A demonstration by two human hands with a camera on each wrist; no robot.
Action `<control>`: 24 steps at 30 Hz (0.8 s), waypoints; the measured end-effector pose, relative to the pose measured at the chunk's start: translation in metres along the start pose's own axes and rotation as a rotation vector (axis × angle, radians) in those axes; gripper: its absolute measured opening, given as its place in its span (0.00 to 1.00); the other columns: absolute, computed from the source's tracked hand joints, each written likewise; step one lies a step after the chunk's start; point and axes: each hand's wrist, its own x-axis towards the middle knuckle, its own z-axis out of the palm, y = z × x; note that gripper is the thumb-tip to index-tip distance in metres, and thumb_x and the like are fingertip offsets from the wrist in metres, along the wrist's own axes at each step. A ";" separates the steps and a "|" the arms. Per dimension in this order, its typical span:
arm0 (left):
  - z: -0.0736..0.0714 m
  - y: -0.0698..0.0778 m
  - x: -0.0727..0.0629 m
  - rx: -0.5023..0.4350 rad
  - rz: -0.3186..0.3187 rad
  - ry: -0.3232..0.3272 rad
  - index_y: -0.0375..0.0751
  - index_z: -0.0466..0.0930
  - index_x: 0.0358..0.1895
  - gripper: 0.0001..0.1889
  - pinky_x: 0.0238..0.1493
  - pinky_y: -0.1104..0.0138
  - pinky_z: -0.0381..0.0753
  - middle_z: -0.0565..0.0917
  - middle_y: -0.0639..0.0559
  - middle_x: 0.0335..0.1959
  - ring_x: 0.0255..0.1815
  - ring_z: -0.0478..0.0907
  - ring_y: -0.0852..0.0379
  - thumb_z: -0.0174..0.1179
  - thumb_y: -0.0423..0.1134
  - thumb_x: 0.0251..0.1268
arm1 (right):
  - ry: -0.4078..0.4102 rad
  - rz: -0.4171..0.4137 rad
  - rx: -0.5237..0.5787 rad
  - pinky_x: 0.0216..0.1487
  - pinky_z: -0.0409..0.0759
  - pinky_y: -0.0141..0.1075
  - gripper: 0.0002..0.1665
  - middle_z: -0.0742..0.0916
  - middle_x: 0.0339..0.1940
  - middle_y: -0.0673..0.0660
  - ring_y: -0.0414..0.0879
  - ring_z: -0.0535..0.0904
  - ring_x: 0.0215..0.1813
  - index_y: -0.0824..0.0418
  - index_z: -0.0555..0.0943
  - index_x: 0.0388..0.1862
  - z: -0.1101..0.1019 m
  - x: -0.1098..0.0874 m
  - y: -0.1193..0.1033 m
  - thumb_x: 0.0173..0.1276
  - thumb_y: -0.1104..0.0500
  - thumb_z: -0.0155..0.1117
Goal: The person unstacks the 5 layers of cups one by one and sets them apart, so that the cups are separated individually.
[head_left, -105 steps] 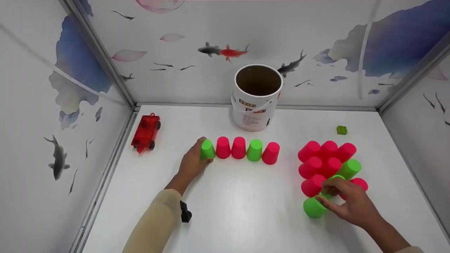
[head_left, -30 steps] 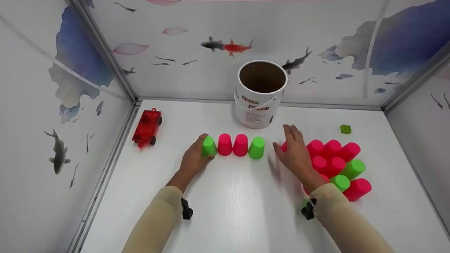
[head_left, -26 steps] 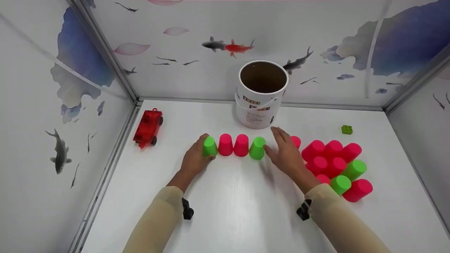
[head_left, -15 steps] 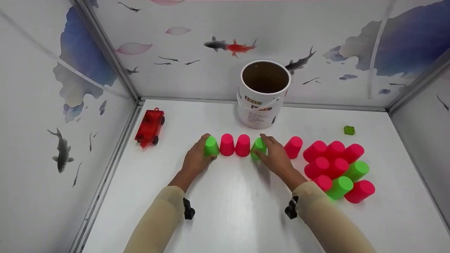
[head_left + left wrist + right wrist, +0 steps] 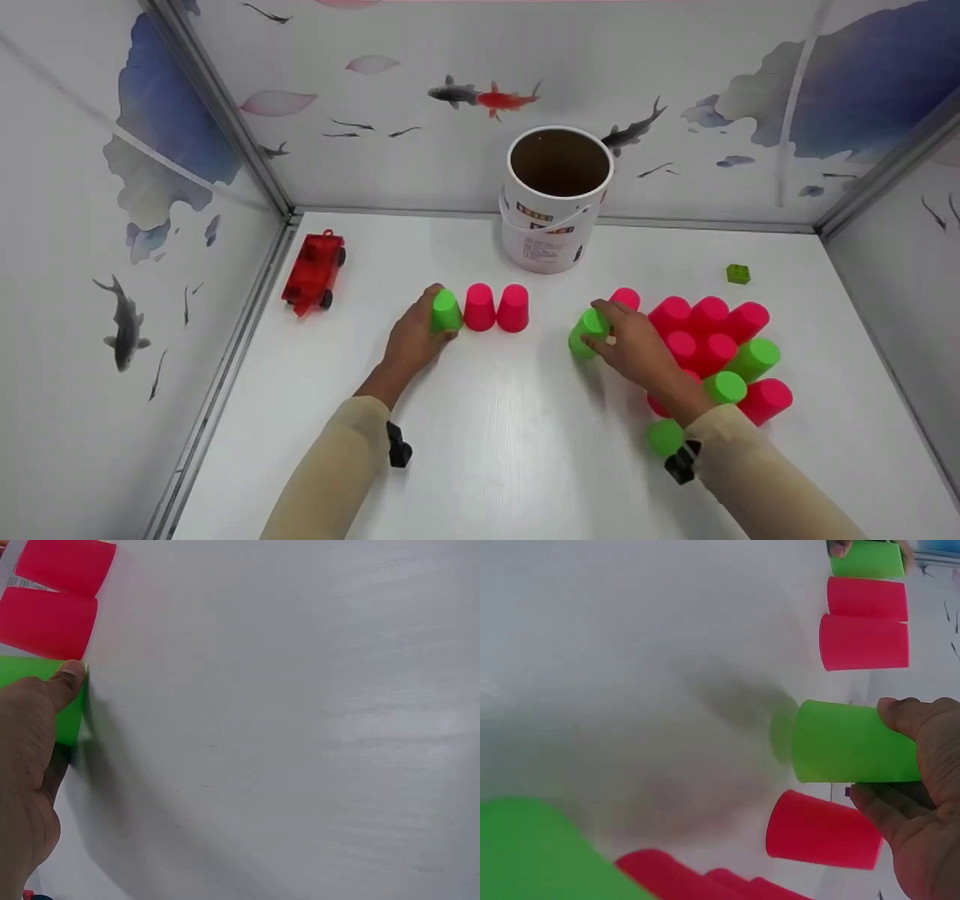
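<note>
My left hand grips an upside-down green cup, its thumb near the cup's lower edge in the left wrist view. Directly right of that cup stand two upside-down pink cups side by side. Farther right, my right hand pinches another green cup between thumb and fingers, apart from the row. In the right wrist view this cup is mouth down, close to the table; whether it touches is unclear. Beside it is a pink cup, partly hidden by my right hand in the head view.
On the right, several pink cups and green cups stand grouped, partly behind my right arm. A white bucket is at the back wall. A red toy car lies far left, a small green block back right.
My right hand first shifted a pink cup from the row's end toward the group. It then took hold of the neighbouring green cup and moved it right. My left hand stayed put.
</note>
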 end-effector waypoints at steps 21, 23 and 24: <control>0.002 -0.002 0.000 -0.025 -0.020 -0.003 0.58 0.58 0.84 0.46 0.78 0.44 0.80 0.81 0.43 0.72 0.72 0.80 0.42 0.78 0.40 0.71 | -0.127 0.098 -0.168 0.57 0.94 0.53 0.42 0.86 0.63 0.69 0.65 0.87 0.61 0.67 0.75 0.74 -0.020 -0.019 0.021 0.68 0.54 0.84; 0.001 -0.001 0.000 -0.025 -0.021 -0.001 0.58 0.57 0.84 0.46 0.78 0.44 0.80 0.81 0.42 0.72 0.72 0.80 0.41 0.78 0.40 0.70 | -0.122 0.095 -0.166 0.57 0.94 0.53 0.43 0.86 0.63 0.69 0.65 0.87 0.62 0.67 0.74 0.75 -0.020 -0.019 0.022 0.68 0.54 0.84; 0.001 -0.001 0.000 -0.025 -0.019 0.002 0.58 0.57 0.84 0.46 0.78 0.44 0.80 0.81 0.42 0.72 0.72 0.80 0.41 0.78 0.40 0.70 | -0.116 0.092 -0.164 0.57 0.94 0.53 0.43 0.87 0.63 0.69 0.65 0.87 0.61 0.67 0.74 0.75 -0.020 -0.019 0.023 0.69 0.54 0.83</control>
